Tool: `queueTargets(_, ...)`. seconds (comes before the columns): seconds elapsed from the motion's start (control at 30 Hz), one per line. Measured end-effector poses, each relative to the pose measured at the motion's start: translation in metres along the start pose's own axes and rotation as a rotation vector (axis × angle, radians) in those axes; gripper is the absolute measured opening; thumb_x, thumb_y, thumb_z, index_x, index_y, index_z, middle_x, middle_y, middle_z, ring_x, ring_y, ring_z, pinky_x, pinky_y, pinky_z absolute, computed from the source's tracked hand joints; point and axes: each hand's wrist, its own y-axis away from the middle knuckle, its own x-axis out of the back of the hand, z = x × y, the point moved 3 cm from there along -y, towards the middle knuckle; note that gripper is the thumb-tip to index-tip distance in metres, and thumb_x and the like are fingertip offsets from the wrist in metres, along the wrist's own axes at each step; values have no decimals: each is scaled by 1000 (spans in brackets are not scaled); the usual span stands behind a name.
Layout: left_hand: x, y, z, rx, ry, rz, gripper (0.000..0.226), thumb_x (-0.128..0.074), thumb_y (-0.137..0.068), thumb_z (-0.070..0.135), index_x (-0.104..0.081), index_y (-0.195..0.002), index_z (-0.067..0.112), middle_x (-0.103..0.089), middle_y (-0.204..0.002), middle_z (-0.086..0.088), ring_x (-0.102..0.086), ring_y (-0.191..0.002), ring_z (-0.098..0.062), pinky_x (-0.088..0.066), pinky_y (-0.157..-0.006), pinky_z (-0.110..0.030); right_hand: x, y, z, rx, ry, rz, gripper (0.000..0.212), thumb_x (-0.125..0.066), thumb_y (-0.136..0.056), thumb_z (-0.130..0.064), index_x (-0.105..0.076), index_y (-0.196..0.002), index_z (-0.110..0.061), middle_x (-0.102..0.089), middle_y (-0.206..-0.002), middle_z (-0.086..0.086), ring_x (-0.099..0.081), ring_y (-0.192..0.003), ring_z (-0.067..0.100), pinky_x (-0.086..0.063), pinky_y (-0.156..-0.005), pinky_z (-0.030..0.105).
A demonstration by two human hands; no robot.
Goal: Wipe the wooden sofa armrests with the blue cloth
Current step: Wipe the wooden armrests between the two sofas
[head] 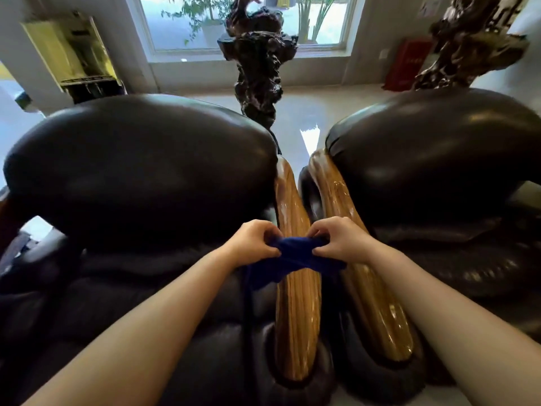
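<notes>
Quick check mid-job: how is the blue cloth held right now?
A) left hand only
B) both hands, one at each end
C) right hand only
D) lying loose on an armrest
B: the left hand and the right hand each pinch an end of the blue cloth above the wooden armrests.

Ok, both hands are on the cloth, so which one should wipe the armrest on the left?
Probably left. The left hand pinches the blue cloth beside the left armrest; the right hand sits over the right armrest.
</notes>
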Motion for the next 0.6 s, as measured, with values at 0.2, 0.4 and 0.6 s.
queueTargets(0.2,-6,-78,-24,-47,-3,37,21,-68,-75,9,-64,-95,15,-64,-93,0,-61,-86,-10,-52,-75,-24,1,-63,49,0,10,87,21,-68,-78,-18,-60,-90,-34,-61,-82,-15,-60,-77,-1,-46,-65,16)
queueTargets(0.4,-47,-149,-86,-37,-52,103,24,-68,-73,6,-64,-95,12,-62,-97,-4,-59,-90,-16,-50,-78,-27,-33,-140,119,-32,17,59,23,-66,-78,-14,-59,-91,-31,-58,-83,-14,-59,-80,5,-42,-63,15)
queueTargets(0.6,-107,-168,-163,103,69,277,34,-62,-84,18,-57,-117,14,-60,-117,-4,-55,-108,-15,-45,-95,-31,-91,-174,197,-135,64,351,32,-58,-86,-15,-57,-118,-13,-60,-123,5,-50,-120,19,-31,-98,25)
